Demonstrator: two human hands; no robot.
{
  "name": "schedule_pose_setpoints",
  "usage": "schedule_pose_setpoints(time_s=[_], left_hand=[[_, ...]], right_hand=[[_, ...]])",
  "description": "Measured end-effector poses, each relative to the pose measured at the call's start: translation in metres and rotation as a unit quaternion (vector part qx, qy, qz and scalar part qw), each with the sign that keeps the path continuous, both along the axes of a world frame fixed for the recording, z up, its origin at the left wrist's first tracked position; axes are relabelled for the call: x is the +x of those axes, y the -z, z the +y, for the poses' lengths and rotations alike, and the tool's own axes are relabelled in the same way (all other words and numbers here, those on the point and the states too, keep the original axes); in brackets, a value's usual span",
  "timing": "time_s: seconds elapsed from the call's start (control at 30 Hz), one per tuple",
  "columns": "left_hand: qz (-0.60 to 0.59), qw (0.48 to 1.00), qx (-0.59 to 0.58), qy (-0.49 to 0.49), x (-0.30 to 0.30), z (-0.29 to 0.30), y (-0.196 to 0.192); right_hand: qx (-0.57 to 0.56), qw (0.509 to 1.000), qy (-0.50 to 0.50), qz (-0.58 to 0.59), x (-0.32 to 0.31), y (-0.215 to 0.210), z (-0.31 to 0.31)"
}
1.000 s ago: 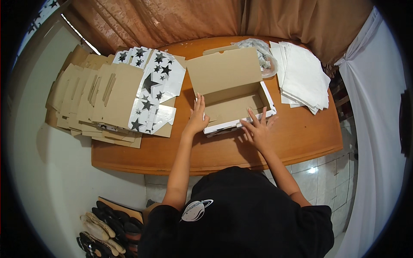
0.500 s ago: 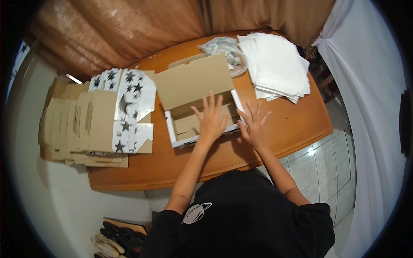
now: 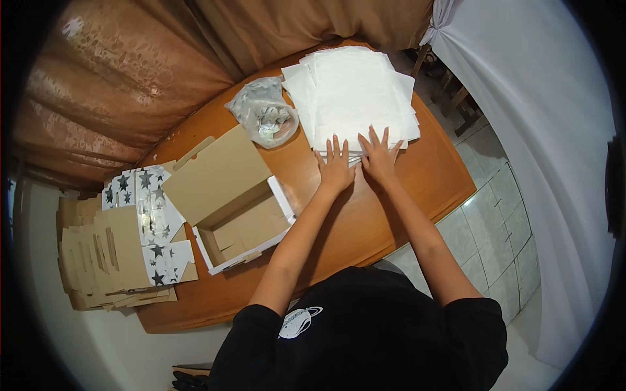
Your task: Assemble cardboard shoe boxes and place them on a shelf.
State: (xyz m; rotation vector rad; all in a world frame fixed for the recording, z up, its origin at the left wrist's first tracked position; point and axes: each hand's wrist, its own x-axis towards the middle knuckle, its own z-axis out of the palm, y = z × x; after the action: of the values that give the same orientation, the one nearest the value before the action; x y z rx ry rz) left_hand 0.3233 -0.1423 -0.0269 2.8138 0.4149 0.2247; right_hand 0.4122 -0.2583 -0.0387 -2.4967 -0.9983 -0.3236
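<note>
We've got a wooden table [image 3: 417,195] running across the middle, with brown curtains [image 3: 130,78] at the far left and a white drape [image 3: 541,130] on the right. At the left end of the table sits a pile of flat cardboard blanks [image 3: 104,260], some printed white with black stars. Just right of that pile is an open box [image 3: 238,218], lid flipped up toward the far side, brown inside with a white rim, nothing much in it but its own folded flaps.

At the far right of the table there's a stack of white sheets [image 3: 355,91], fanned a bit so the edges don't line up. Just left of it, touching or nearly so, sits a clear plastic bag [image 3: 264,117] with small bits inside, too blurry to say what.

Both our hands are on the near edge of that sheet stack, well apart from the box. Our left hand [image 3: 336,169] lies flat, fingers spread, fingertips on the paper and palm over the wood. Our right hand [image 3: 378,156] is right beside it, also flat and spread, pressing on the sheets. Neither one is pinching anything, just palms down.
</note>
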Motion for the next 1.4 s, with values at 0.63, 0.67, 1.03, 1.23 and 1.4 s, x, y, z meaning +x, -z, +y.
schedule_pose_setpoints(time_s=[0.63, 0.67, 1.03, 1.23, 1.4], left_hand=[[-0.128, 0.913, -0.361, -0.136, 0.009, 0.072, 0.022], [-0.103, 0.908, -0.377, -0.151, 0.006, 0.066, 0.024], [-0.112, 0.776, -0.612, -0.098, -0.040, 0.048, -0.059], [-0.261, 0.760, -0.593, 0.054, -0.105, 0.043, -0.135], [-0.314, 0.736, -0.597, -0.062, -0.180, 0.089, -0.130]], right_hand=[[-0.027, 0.967, -0.254, 0.016, 0.025, -0.018, -0.035], [-0.026, 0.967, -0.253, 0.014, 0.015, -0.019, -0.039], [0.094, 0.953, -0.287, 0.030, -0.120, -0.040, -0.099], [0.380, 0.876, -0.202, 0.218, -0.130, -0.034, -0.066], [0.453, 0.682, -0.213, 0.533, -0.134, -0.069, 0.002]])
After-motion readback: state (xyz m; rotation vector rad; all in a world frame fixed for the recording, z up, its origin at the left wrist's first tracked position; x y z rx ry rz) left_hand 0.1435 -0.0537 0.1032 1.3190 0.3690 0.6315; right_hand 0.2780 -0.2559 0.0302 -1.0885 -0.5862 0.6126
